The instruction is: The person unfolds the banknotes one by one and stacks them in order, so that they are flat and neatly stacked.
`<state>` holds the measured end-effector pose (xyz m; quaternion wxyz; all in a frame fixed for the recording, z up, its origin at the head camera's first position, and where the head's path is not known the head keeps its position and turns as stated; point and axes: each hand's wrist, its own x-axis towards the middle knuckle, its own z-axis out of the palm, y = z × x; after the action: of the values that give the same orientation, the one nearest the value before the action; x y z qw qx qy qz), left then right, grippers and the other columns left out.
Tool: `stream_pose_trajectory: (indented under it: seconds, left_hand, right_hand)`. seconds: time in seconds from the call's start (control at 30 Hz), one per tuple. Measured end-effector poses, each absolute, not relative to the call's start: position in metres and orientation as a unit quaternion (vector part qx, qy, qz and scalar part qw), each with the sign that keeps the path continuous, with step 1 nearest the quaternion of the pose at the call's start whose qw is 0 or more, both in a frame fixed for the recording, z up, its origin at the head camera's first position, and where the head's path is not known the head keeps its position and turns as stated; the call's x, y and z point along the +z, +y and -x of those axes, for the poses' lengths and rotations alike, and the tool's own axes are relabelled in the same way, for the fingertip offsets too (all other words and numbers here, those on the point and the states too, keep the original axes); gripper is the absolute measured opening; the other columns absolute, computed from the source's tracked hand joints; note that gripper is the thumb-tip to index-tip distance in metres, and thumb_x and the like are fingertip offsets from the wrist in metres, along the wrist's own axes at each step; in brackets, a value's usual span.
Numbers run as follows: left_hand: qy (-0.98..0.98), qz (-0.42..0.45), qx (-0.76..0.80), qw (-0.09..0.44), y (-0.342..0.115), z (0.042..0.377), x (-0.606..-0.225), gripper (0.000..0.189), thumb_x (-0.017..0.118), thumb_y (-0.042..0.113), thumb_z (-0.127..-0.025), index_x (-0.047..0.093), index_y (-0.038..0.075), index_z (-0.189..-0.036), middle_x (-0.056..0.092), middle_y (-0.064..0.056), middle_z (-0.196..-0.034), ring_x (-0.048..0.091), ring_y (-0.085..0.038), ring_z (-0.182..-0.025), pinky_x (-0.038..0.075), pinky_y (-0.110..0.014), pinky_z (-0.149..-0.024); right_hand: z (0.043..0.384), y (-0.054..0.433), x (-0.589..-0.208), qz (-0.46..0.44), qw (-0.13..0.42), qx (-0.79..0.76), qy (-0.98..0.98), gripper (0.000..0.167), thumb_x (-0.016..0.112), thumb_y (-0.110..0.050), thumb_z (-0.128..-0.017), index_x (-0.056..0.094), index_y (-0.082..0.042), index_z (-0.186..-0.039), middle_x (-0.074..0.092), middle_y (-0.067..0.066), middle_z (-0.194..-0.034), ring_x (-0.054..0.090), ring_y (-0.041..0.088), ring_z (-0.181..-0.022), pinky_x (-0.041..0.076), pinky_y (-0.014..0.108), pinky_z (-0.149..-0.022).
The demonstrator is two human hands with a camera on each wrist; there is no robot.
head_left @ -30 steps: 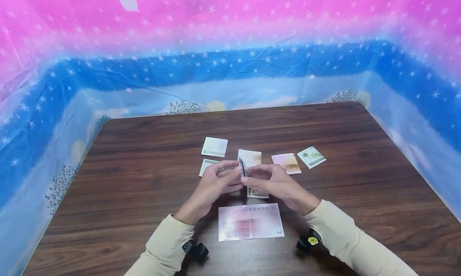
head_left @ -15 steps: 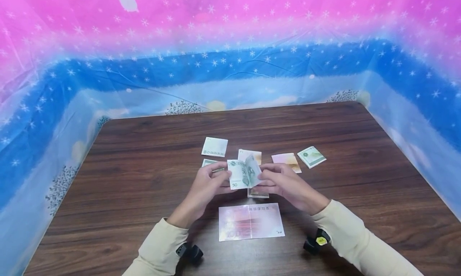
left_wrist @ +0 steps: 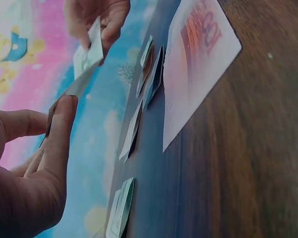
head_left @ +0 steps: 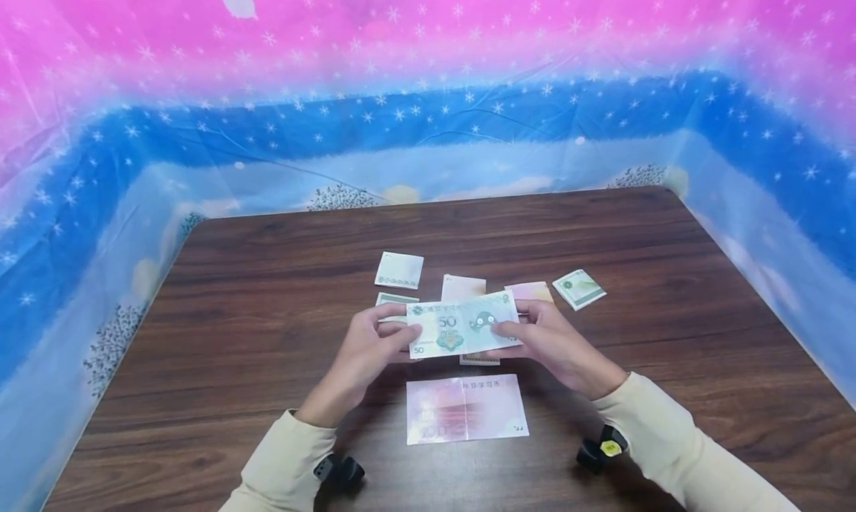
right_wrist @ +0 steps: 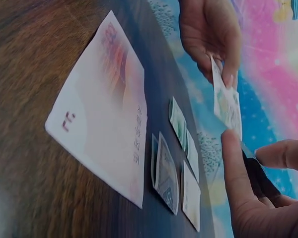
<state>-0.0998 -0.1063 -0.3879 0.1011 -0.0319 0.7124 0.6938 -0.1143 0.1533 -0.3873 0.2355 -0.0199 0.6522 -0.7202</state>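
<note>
A pale green 50 banknote (head_left: 468, 326) is spread out between both hands, a crease down its middle, raised over the table. My left hand (head_left: 368, 341) pinches its left end, thumb on the printed face and fingers behind. At the other end, my right hand (head_left: 562, 345) grips it the same way, its thumb lying across the printed cartoon figure. The left wrist view shows the banknote (left_wrist: 88, 59) bent along its length and apart from the tabletop. Nearer the body, a pink 100 banknote (head_left: 495, 412) lies unfolded, with a vertical crease.
Folded notes lie beyond the hands: two greenish ones at left, a top one (head_left: 399, 270) and a lower one (head_left: 394, 298); a pale one (head_left: 464, 287); a yellowish one (head_left: 531, 292); a green one (head_left: 579, 289). Another (head_left: 479, 360) is partly covered. Patterned cloth (head_left: 428, 118) surrounds the wooden table (head_left: 267, 296).
The green banknote, first folded and edge-on between the fingers, has been opened out flat to face the camera. The hands have moved apart. The pink banknote stays in place.
</note>
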Motion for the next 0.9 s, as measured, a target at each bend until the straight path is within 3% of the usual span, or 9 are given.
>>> stream_pose_trajectory:
  seconds: [0.27, 0.47, 0.7, 0.9]
  left_hand:
    - [0.732, 0.008, 0.666, 0.145, -0.117, 0.095, -0.388, 0.041, 0.068, -0.002, -0.091, 0.054, -0.009, -0.129, 0.073, -0.021, -0.096, 0.071, -0.022, -0.077, 0.064, -0.04, -0.072]
    - [0.739, -0.034, 0.645, 0.191, -0.125, 0.089, -0.39, 0.04, 0.066, -0.005, -0.091, 0.052, -0.009, -0.128, 0.072, -0.019, -0.09, 0.071, -0.023, -0.073, 0.064, -0.044, -0.069]
    - [0.746, -0.076, 0.621, 0.228, -0.129, 0.083, -0.392, 0.034, 0.066, -0.008, -0.09, 0.054, -0.01, -0.122, 0.072, -0.018, -0.086, 0.071, -0.024, -0.072, 0.064, -0.04, -0.065]
    - [0.77, -0.106, 0.575, 0.255, -0.132, 0.077, -0.393, 0.032, 0.071, -0.005, -0.089, 0.057, -0.009, -0.117, 0.072, -0.015, -0.08, 0.069, -0.022, -0.062, 0.064, -0.041, -0.062]
  right_hand:
    - [0.11, 0.166, -0.391, 0.025, 0.208, -0.665, 0.717, 0.037, 0.069, -0.001, -0.091, 0.056, 0.014, -0.123, 0.072, 0.015, -0.101, 0.071, 0.017, -0.086, 0.062, 0.032, -0.076]
    - [0.105, 0.172, -0.392, 0.029, 0.199, -0.622, 0.757, 0.025, 0.075, -0.002, -0.086, 0.059, 0.006, -0.103, 0.064, 0.005, -0.079, 0.064, 0.014, -0.075, 0.062, 0.034, -0.067]
    - [0.098, 0.174, -0.397, 0.055, 0.226, -0.608, 0.759, 0.024, 0.076, 0.002, -0.084, 0.059, 0.008, -0.099, 0.063, 0.007, -0.079, 0.065, 0.018, -0.069, 0.063, 0.037, -0.063]
    - [0.093, 0.176, -0.402, 0.107, 0.242, -0.583, 0.768, 0.02, 0.076, 0.006, -0.082, 0.059, 0.009, -0.092, 0.065, 0.008, -0.075, 0.065, 0.018, -0.063, 0.063, 0.04, -0.059]
